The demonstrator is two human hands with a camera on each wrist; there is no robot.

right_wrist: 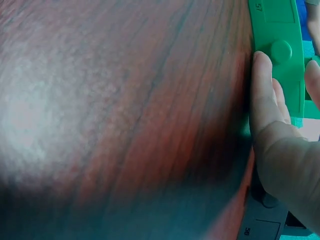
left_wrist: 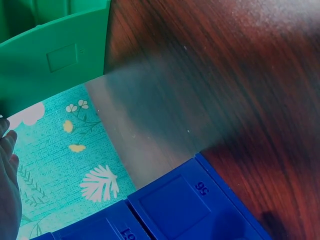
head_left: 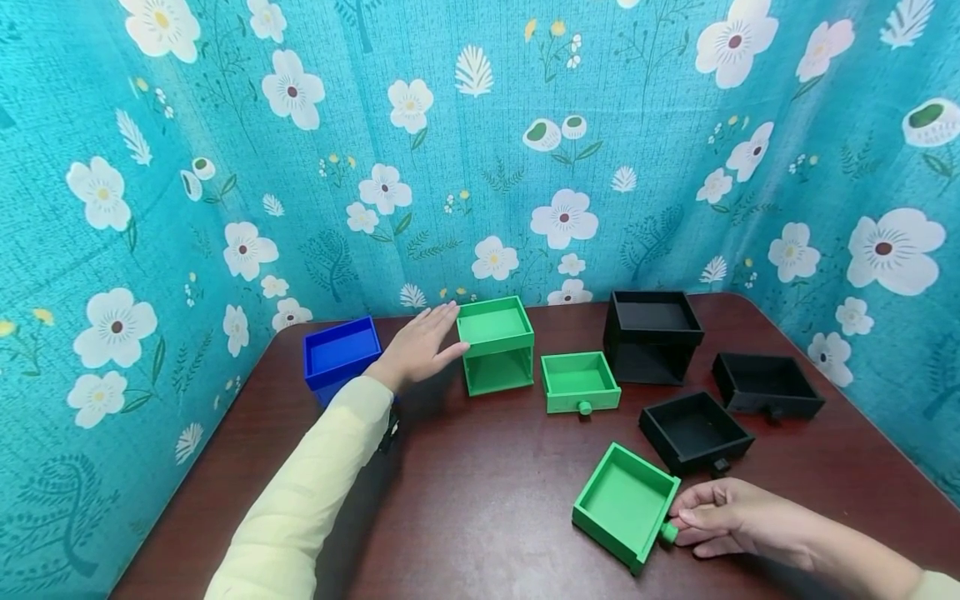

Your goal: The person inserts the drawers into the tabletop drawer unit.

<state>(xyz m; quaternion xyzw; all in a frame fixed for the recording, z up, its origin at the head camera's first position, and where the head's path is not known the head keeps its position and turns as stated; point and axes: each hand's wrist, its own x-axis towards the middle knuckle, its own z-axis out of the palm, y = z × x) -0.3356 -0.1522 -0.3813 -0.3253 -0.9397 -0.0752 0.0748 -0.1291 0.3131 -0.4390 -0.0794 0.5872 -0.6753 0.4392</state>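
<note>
My left hand (head_left: 420, 348) has its fingers straight along the left side of a green cabinet frame (head_left: 495, 327), thumb at its upper front edge. In the left wrist view the fingers (left_wrist: 9, 150) show at the left edge, near the green side wall (left_wrist: 62, 59). A green drawer (head_left: 626, 504) lies turned at an angle on the table, its tray facing up. My right hand (head_left: 742, 521) is at its round knob (head_left: 668, 533). In the right wrist view the extended fingers (right_wrist: 263, 85) lie beside the knob, with a gap on its other side.
A second green drawer (head_left: 581, 383) stands right of the green frame. Farther right are a black frame (head_left: 654, 333) and two black drawers, one nearer (head_left: 696, 433) and one farther (head_left: 768, 383). A blue cabinet (head_left: 341, 354) sits behind my left forearm. A flowered curtain (head_left: 450, 167) borders the table (head_left: 465, 500).
</note>
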